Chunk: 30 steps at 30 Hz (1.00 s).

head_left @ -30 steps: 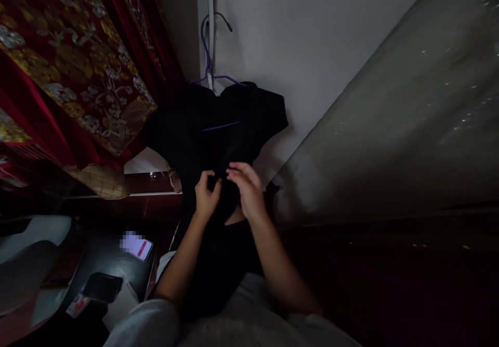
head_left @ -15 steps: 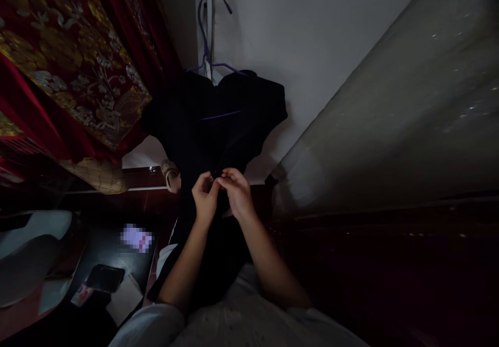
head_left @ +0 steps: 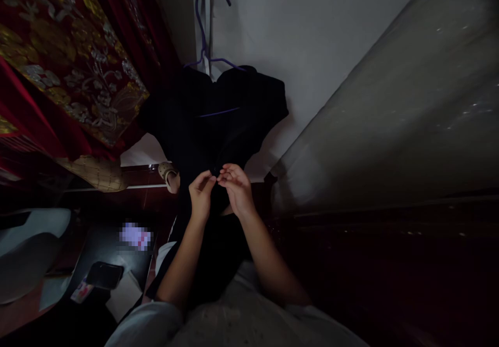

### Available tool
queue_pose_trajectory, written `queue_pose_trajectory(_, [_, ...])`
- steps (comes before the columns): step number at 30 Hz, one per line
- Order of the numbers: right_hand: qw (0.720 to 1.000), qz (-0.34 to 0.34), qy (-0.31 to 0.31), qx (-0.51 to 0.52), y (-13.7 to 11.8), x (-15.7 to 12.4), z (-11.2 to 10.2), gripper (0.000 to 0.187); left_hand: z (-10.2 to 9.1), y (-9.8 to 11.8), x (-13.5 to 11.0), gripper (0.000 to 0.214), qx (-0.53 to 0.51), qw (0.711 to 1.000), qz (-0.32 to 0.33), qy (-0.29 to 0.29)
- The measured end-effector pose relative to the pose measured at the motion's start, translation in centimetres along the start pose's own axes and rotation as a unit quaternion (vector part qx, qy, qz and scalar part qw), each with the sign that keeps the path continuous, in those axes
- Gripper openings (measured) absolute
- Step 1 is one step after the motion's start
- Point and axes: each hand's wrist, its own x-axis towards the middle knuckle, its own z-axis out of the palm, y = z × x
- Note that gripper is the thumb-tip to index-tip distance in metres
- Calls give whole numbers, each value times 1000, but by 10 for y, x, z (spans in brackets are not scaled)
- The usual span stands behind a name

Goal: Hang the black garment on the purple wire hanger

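Evidently, the step in hand is close fingertip work at the lower front of a black, short-sleeved cloth garment [head_left: 257, 102], which hangs from a purple, slender-hooked hanger [head_left: 224, 59] against a pale wall [head_left: 304, 40]. Left hand [head_left: 200, 196] and right hand [head_left: 238, 193] curl nearly together there, though whether either pinches cloth cannot be told; the next move probably calls for a precise, steady fingertip hold.

The garment [head_left: 234, 133] is black (its hanger [head_left: 230, 63] purple).
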Motion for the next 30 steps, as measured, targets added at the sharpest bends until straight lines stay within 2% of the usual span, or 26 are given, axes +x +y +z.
queue_pose_trajectory(3, [994, -49, 11, -100, 1, 0, 0, 31, -2, 0, -1, 19, 36, 999, 31, -9])
queue_pose_trajectory(5, [981, -92, 17, -171, 1, -1, 0, 26, -4, 2, -1, 15, 74, 994, 77, -13])
queue_pose_trajectory(9, [956, -153, 20, -249, 4, -3, -1, 19, -9, 10, 0, 8, 189, 966, 174, -36])
queue_pose_trajectory(12, [942, -181, 29, -283, 6, -4, -2, 20, -11, 15, 1, 10, 240, 947, 208, -45])
queue_pose_trajectory(24, [928, -206, 42, -306, 1, -8, -9, 19, -6, 17, -5, 10, 270, 932, 233, -60])
queue_pose_trajectory(27, [930, -202, 23, -307, 1, -2, -10, 19, -8, 18, -7, 8, 276, 933, 223, -67])
queue_pose_trajectory(30, [913, -226, -12, -339, -7, 12, -4, 17, -9, 20, -7, 9, 285, 935, 201, -68])
